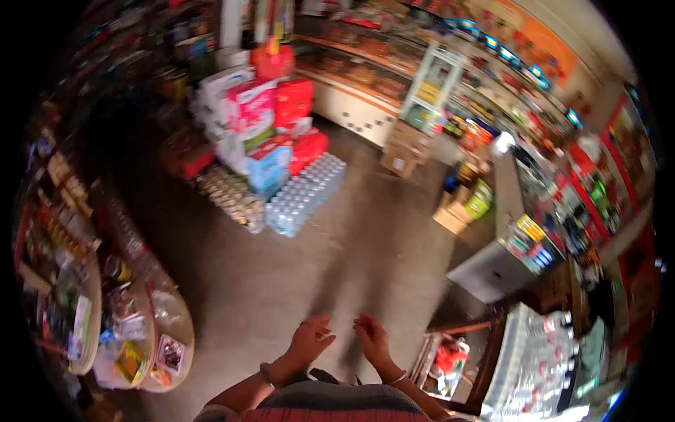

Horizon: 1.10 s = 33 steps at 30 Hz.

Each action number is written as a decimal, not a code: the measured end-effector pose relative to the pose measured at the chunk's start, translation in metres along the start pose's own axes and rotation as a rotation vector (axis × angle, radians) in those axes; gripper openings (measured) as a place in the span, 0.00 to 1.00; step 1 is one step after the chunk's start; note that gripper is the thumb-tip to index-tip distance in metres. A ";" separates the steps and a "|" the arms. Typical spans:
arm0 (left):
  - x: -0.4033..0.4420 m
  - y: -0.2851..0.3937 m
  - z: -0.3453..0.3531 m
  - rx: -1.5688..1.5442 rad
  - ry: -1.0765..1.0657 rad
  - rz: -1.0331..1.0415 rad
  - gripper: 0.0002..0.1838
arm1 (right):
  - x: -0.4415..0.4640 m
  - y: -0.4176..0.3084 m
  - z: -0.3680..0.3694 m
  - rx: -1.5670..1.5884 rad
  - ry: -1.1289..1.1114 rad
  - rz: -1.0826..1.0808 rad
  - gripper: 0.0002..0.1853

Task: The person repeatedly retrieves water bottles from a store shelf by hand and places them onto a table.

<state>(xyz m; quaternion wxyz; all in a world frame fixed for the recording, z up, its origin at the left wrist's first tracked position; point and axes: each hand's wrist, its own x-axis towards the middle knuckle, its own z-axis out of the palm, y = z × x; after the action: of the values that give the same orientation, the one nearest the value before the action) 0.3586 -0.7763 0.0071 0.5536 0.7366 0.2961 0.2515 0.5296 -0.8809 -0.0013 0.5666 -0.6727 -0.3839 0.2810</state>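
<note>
Both hands are held out in front of the striped shirt, low in the head view, above the bare floor. My left hand has its fingers apart and pointing inward, with nothing in it. My right hand is a short way to the right, its fingers bent but apart, also empty. The two hands do not touch each other or any object. A band circles each wrist. Two long shadows lie on the floor beyond them.
Packs of bottles and stacked bags stand on the floor ahead. Rounded shelves are on the left. At the right are a grey counter, cartons and bottled water. Brown boxes stand by the display case.
</note>
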 end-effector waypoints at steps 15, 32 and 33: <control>0.045 -0.071 -0.248 -0.054 0.690 -0.274 0.24 | 0.202 -0.007 0.294 0.087 -0.711 -0.041 0.17; 0.204 -0.162 -0.551 -0.074 1.096 -0.278 0.22 | 0.476 -0.089 0.613 0.175 -1.027 -0.172 0.18; 0.205 -0.176 -0.573 -0.061 1.110 -0.312 0.22 | 0.482 -0.097 0.635 0.154 -1.046 -0.192 0.18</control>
<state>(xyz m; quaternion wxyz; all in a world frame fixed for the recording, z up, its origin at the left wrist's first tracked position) 0.0738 -0.2109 -0.0048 0.3670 0.4258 0.6398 0.5241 0.2581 -0.1248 -0.0061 0.3705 -0.3612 -0.6530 0.5530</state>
